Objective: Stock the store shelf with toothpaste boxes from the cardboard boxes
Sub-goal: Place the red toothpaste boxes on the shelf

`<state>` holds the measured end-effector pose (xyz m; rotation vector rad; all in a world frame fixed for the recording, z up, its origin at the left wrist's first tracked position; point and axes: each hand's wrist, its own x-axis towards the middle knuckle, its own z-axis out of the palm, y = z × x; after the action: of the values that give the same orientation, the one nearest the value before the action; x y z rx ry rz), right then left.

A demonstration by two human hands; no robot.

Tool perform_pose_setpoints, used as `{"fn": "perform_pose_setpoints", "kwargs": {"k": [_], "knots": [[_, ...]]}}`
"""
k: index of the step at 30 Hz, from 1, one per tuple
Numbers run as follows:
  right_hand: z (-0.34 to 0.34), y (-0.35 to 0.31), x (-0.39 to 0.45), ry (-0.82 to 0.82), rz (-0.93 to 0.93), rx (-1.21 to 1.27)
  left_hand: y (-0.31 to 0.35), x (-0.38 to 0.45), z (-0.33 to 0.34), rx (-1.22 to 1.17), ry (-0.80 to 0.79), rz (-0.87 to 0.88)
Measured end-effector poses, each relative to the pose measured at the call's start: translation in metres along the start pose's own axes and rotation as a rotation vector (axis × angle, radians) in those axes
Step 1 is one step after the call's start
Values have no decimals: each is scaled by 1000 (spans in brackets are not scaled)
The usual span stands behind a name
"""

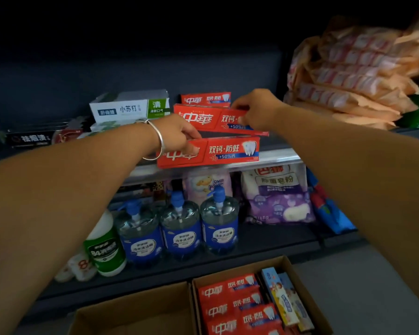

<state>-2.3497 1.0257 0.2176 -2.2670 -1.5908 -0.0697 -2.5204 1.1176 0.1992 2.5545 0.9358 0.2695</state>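
My left hand (179,135), with a silver bangle on the wrist, grips the left end of a red toothpaste box (228,152) at the front edge of the shelf (276,157). My right hand (257,110) pinches the right end of a second red toothpaste box (203,118) held just above and behind the first. A third red box (205,99) stands further back on the shelf. At the bottom, a cardboard box (298,281) holds several more red toothpaste boxes (237,303) and some light blue ones (283,296).
White-green toothpaste boxes (131,108) and dark boxes (32,139) fill the shelf's left part. Orange packets (353,76) are piled on the right. Below stand blue pump bottles (182,228), a green-white bottle (104,247) and a purple bag (278,197). A second cardboard box (133,313) lies at bottom left.
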Motion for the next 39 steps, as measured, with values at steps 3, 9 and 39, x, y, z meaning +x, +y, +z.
{"fn": "perform_pose_setpoints", "kwargs": {"k": [3, 9, 39], "knots": [[-2, 13, 26, -5, 4, -11, 3, 28, -5, 25, 2, 3], [4, 36, 75, -20, 14, -25, 6, 78, -10, 51, 15, -5], [79, 90, 258, -101, -1, -159, -31, 217, 19, 100, 35, -43]]}}
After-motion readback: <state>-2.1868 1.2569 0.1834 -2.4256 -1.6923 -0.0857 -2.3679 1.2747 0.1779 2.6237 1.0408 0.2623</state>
